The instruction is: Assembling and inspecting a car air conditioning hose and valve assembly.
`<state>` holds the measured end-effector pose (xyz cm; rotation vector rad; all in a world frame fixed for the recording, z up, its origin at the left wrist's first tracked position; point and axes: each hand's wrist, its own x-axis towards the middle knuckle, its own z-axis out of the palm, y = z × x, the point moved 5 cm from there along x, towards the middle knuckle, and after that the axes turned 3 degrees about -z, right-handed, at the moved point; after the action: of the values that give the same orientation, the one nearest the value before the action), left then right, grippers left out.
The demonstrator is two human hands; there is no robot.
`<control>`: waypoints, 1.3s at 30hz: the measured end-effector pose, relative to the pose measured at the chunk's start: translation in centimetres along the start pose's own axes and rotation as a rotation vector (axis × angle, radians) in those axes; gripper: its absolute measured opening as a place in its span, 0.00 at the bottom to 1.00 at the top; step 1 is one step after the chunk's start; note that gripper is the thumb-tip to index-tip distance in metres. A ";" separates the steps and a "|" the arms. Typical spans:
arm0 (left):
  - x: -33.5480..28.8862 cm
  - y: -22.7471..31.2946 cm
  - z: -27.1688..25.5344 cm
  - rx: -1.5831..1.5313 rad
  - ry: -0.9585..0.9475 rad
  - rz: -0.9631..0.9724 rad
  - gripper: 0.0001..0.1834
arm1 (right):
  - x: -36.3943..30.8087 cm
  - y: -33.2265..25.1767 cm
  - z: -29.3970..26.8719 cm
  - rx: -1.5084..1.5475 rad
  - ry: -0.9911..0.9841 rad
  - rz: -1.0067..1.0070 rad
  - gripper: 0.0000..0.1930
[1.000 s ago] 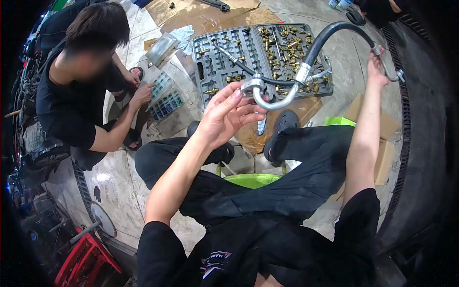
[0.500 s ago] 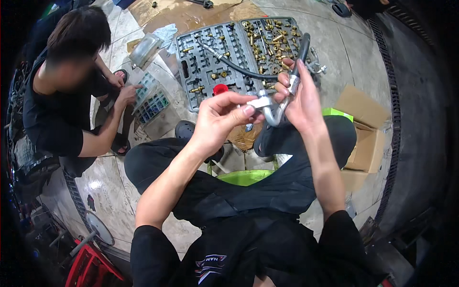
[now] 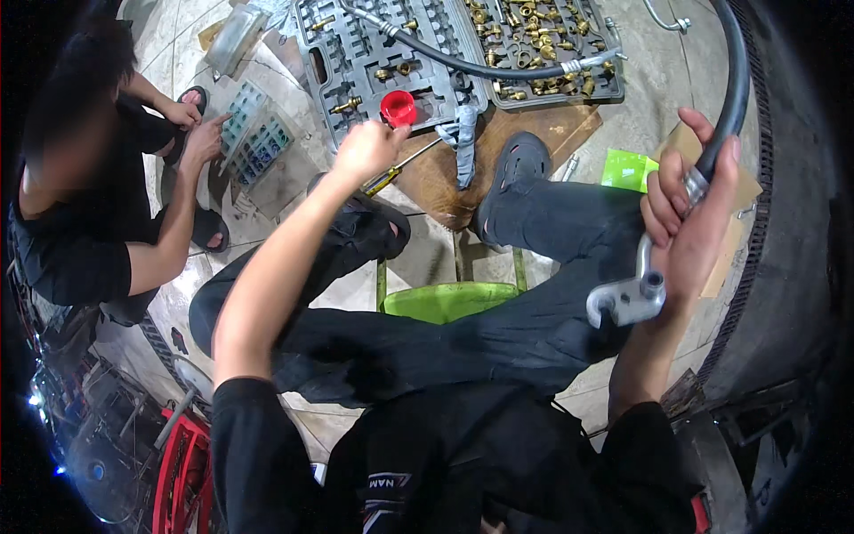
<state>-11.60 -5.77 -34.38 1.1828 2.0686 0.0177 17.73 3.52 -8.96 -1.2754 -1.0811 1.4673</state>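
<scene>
The person's two hands are well apart. The right hand (image 3: 704, 218) is clamped around a black hose (image 3: 737, 80) at its crimped metal collar (image 3: 696, 185), above the right thigh. From there the hose rises in a curve toward the upper edge of the view, while a bent metal pipe (image 3: 644, 256) runs down below the fingers to a silvery flange block (image 3: 632, 303) with a hooked notch and a short round stub.

The left hand (image 3: 366, 153) is extended to a round red cup (image 3: 398, 109) at the near edge of an open grey fitting case (image 3: 342, 67); its fingertips meet the cup's lower rim, but whether they grip it cannot be told. Just below that hand, a screwdriver with a yellow handle (image 3: 382, 181) lies slanted, near a crumpled blue-grey cloth (image 3: 463, 147).

Brass fittings (image 3: 538, 40) crowd the case's right half, and a second black hose (image 3: 480, 68) lies across both halves. A lime-green carton (image 3: 628, 171) stands beyond the right knee. A green seat (image 3: 449, 303) shows between the legs. At left, a co-worker's hand (image 3: 205, 140) reaches to a clear compartment box (image 3: 260, 138) of small coloured pieces on the floor.
</scene>
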 end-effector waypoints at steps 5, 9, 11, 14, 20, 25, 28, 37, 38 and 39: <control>4.4 -1.2 14.3 0.304 -0.008 0.004 0.21 | 0.1 0.7 -1.0 -0.064 0.111 0.110 0.26; 5.5 -1.0 17.0 0.232 0.066 0.079 0.20 | 0.0 0.9 -1.4 -0.177 0.179 0.080 0.25; 5.9 -1.0 16.4 0.231 0.006 0.150 0.21 | 0.0 0.6 -1.3 -0.205 0.231 0.031 0.25; 6.0 -0.7 14.6 0.225 -0.047 0.257 0.23 | 0.1 0.1 -0.7 -0.141 0.210 -0.009 0.25; 4.3 0.5 10.1 0.312 -0.168 0.215 0.20 | 0.2 -0.1 0.0 -0.066 0.131 -0.042 0.23; -2.5 4.3 1.2 -0.046 -0.028 0.476 0.19 | -0.5 -0.2 1.4 -0.129 -0.010 -0.133 0.21; -8.2 7.6 -4.9 -0.228 -0.096 0.533 0.18 | -0.6 -0.2 2.0 -0.067 -0.042 -0.094 0.16; -21.5 13.3 -14.8 -0.929 -0.344 0.502 0.23 | 1.6 -1.4 6.0 -0.173 -0.275 -0.325 0.18; -21.9 13.5 -14.9 -0.926 -0.357 0.553 0.26 | 1.8 -1.1 6.5 -0.175 -0.267 -0.313 0.18; -21.8 13.3 -14.9 -0.809 -0.318 0.551 0.26 | 1.9 -0.8 6.8 -0.219 -0.244 -0.286 0.18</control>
<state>-4.21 -9.49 -5.99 1.0835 1.1978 0.7939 10.91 5.16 -7.99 -1.0502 -1.5532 1.3353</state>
